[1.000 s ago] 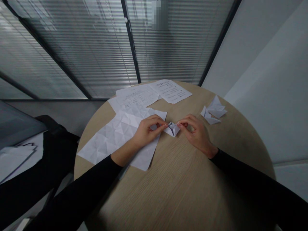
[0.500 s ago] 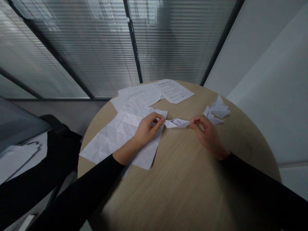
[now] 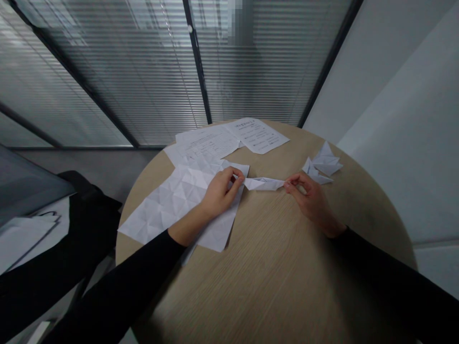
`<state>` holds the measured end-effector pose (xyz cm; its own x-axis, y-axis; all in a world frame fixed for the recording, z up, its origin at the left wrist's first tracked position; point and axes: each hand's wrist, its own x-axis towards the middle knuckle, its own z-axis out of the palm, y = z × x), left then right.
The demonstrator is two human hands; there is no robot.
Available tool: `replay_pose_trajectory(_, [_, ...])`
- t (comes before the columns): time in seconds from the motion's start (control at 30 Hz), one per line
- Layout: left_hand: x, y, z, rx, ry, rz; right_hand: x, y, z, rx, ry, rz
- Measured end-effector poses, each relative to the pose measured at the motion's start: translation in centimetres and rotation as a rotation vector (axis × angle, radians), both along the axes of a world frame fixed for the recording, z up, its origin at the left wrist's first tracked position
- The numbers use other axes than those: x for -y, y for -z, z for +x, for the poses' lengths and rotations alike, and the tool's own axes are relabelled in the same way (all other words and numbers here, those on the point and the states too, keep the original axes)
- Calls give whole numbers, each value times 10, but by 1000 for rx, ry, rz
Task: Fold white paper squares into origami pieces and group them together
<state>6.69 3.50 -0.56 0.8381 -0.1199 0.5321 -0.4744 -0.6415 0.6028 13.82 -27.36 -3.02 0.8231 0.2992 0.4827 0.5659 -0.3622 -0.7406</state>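
Round wooden tabletop (image 3: 272,272): 1 | printed sheets (image 3: 256,135): 2, at its far edge | creased paper sheet (image 3: 168,203): 1, left of centre, partly under the left hand (image 3: 219,195) | folded paper models (image 3: 322,164): apparently 2, overlapping, count unclear, right side | folded paper strip (image 3: 263,184): 1, mid-tabletop, ends hidden | left grip: pinched shut on strip | right hand (image 3: 308,196) grip: pinched shut on strip

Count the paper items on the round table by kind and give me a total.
Printed sheets: 2 (overlapping; any beneath cannot be seen)
Creased unfolded sheet: 1
Folded paper piece pinched between left hand and right hand: 1
Folded paper pieces at right: 2
Total: 6
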Motion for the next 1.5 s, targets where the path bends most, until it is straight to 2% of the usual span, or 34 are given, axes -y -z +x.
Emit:
replay_pose_trajectory(0.3, [-1, 1, 0, 17, -14, 24, 1, 1, 2, 8, -7, 2])
replay_pose_trajectory(0.7, [3, -4, -5, -1, 36, 135, -3, -7, -3, 76, -126, -82])
replay_pose_trajectory(0.87, [3, -4, -3, 33, 46, 136, 4, -10, 1, 177, -97, -111])
replay_pose_trajectory(1.13, [2, -2, -4, 17, 47, 163, 32, -20, 9, 358, 96, -85])
replay_pose_trajectory(1.3, [1, -1, -4, 17, 44, 183, 51, -29, 14, 420, 334, 54])
replay_pose_trajectory(1.4, [1, -1, -3, 14, 57, 204, 63, -31, 27, 396, 528, 171])
replay_pose_trajectory(1.5, [1, -1, -3, 12, 72, 228, 74, -28, 41, 268, 620, 226])
